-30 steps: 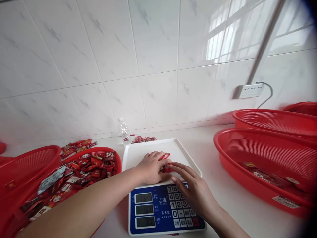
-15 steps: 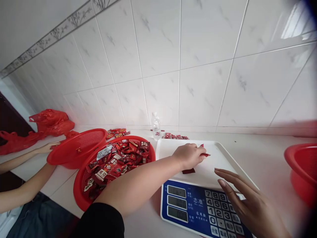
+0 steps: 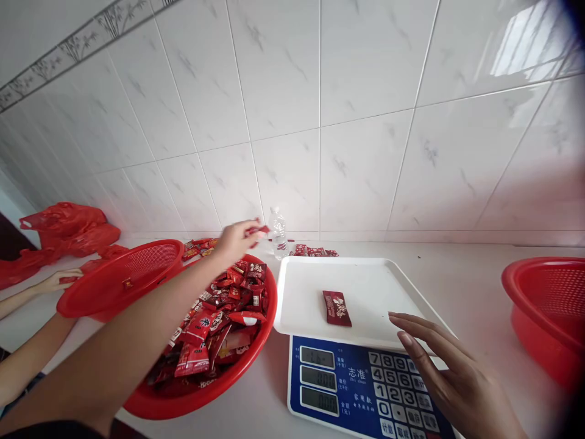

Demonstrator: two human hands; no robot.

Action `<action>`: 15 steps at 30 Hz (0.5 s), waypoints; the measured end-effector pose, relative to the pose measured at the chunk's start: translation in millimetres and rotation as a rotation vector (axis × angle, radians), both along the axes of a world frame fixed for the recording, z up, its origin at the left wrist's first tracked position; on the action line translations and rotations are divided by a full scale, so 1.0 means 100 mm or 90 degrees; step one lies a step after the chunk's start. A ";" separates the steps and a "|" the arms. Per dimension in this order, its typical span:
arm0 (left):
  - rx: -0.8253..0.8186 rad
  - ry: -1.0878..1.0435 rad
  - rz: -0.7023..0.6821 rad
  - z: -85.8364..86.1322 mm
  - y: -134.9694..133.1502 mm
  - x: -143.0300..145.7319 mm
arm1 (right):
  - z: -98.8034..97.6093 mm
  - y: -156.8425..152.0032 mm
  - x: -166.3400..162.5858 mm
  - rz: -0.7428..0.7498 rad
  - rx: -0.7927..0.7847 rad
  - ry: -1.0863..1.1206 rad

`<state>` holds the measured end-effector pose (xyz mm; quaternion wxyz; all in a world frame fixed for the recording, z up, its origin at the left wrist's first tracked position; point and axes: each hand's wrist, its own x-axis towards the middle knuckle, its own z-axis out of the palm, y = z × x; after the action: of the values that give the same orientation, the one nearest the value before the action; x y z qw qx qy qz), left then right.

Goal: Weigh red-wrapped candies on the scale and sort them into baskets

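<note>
My left hand (image 3: 235,241) is raised above the back of a red basket (image 3: 269,317), its fingers closed on a small red candy packet (image 3: 258,230). Wrapped candies (image 3: 233,292), mostly red and dark red, fill that basket; my forearm hides part of them. One dark red packet (image 3: 337,308) lies on the white tray (image 3: 301,274) of a digital scale. Over the front right of the tray and the keypad, my right hand (image 3: 450,366) hovers with fingers stretched out, holding nothing. The scale's blue panel (image 3: 361,390) carries number keys and three displays.
A co-worker's hand (image 3: 59,280) is beside another red basket (image 3: 169,253) on the left. Red plastic bags (image 3: 73,225) lie behind it. A clear bottle (image 3: 278,235) and several red packets (image 3: 315,250) are by the tiled wall. Another red basket (image 3: 525,305) stands right.
My left hand has moved left from above the tray to above the full basket, carrying a red packet. One packet stays on the tray. My right hand keeps about the same place.
</note>
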<state>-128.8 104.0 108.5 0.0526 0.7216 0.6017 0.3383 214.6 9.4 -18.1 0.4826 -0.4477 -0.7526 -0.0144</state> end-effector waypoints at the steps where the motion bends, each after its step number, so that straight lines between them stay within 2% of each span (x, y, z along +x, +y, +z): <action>1: 0.029 0.060 0.042 0.07 -0.06 -0.29 | 0.00 0.00 0.00 -0.001 0.003 0.001; 4: 0.083 0.256 0.227 0.24 -0.28 -1.14 | -0.02 0.01 0.00 -0.002 -0.009 0.003; 7: 0.010 0.376 0.355 0.28 -0.50 -1.84 | -0.06 0.03 0.00 -0.009 -0.028 0.008; 9: -0.031 0.388 0.393 0.24 -0.61 -2.15 | -0.08 0.05 0.01 -0.016 -0.027 0.003; 12: -0.037 0.373 0.386 0.12 -0.63 -2.29 | -0.09 0.06 0.00 -0.017 -0.021 -0.006; 15: -0.015 0.315 0.304 -0.02 -0.48 -2.01 | -0.06 0.05 -0.02 -0.015 -0.025 -0.008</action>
<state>-329.7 55.5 106.8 -0.1672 0.6196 0.7523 0.1490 212.3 14.3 -23.6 0.4690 -0.4655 -0.7506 -0.0079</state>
